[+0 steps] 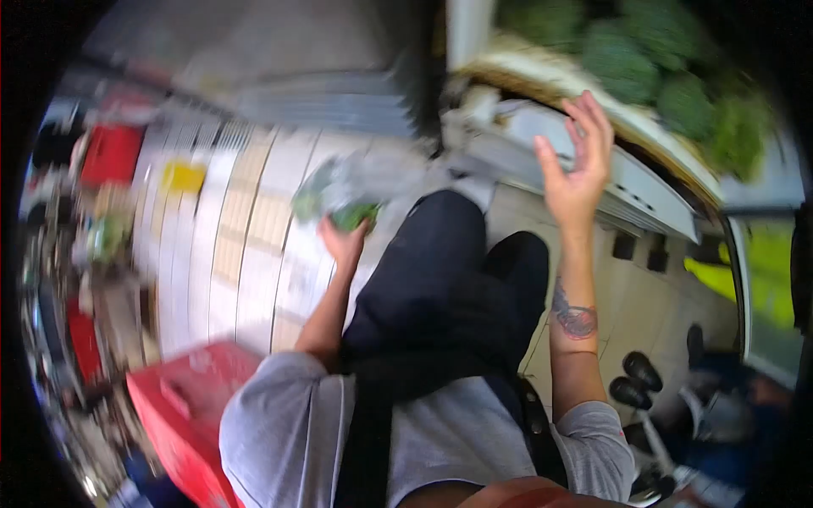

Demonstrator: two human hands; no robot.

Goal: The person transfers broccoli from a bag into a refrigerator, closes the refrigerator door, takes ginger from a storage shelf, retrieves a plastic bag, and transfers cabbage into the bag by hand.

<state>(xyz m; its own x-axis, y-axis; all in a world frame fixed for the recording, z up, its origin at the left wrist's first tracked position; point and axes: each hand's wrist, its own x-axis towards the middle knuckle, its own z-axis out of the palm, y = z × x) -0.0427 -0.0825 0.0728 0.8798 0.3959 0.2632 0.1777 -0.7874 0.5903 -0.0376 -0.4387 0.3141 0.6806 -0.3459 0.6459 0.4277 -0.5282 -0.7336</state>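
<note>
Across the left and middle of the view, from about nine o'clock toward the centre, a pale tiled floor (246, 229) runs in long strips and lies open between the cluttered edge at nine o'clock and the person's legs. At seven o'clock a red crate (182, 415) sits close beside the grey-sleeved left arm, closing off that corner. From twelve to two o'clock a white display case (644, 182) slants across the frame; its long front edge runs just behind the raised right hand, and heads of green produce (631, 63) fill the top of it. At four o'clock black shoes and dark shapes crowd the floor under the case, too blurred to name. The person's dark trousers (440, 279) fill the centre, with clear tile on both sides of them.

The left hand (343, 244), just left of centre, is closed around the lower end of a clear plastic bag of greens (334, 199). The bag is held out over the open floor, well apart from the case. It looks crumpled and shiny, with dark green leaves showing through at the bottom; blur hides any finer detail.

The right hand (576, 165), at one o'clock, is spread wide with fingers apart, palm turned inward, holding nothing, near the case's front edge.
</note>
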